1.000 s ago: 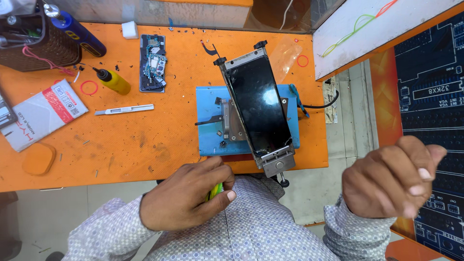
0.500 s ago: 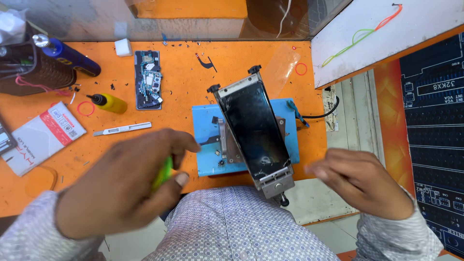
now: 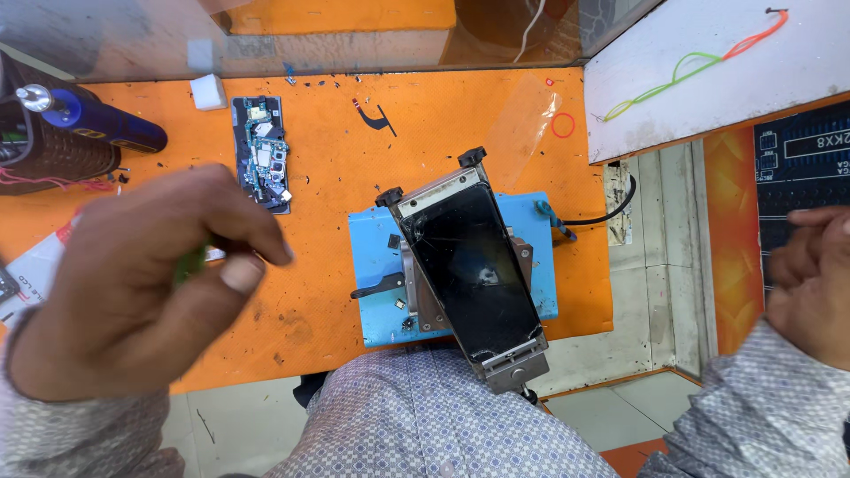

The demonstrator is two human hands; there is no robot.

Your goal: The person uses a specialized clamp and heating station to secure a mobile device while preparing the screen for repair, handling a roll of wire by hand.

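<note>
the phone (image 3: 474,265) sits clamped in a metal frame on the blue pad (image 3: 376,257), so it stays put and both hands are free. left hand (image 3: 133,283), raised above the worktop (image 3: 354,150) left of the phone, has its grip pinched on a small green tool (image 3: 189,263). right hand (image 3: 810,283), well off to the phone's right, is loosely curled and holds nothing visible.

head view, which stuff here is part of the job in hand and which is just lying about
In use:
- left hand, pinching a small green tool
- cracked black phone clamped in a metal jig on a blue base plate
- right hand, off to the side, apparently holding nothing

Lying about:
- bare phone circuit board
- blue cylindrical tool
- small white block
- clear plastic film
- red rubber ring
</note>
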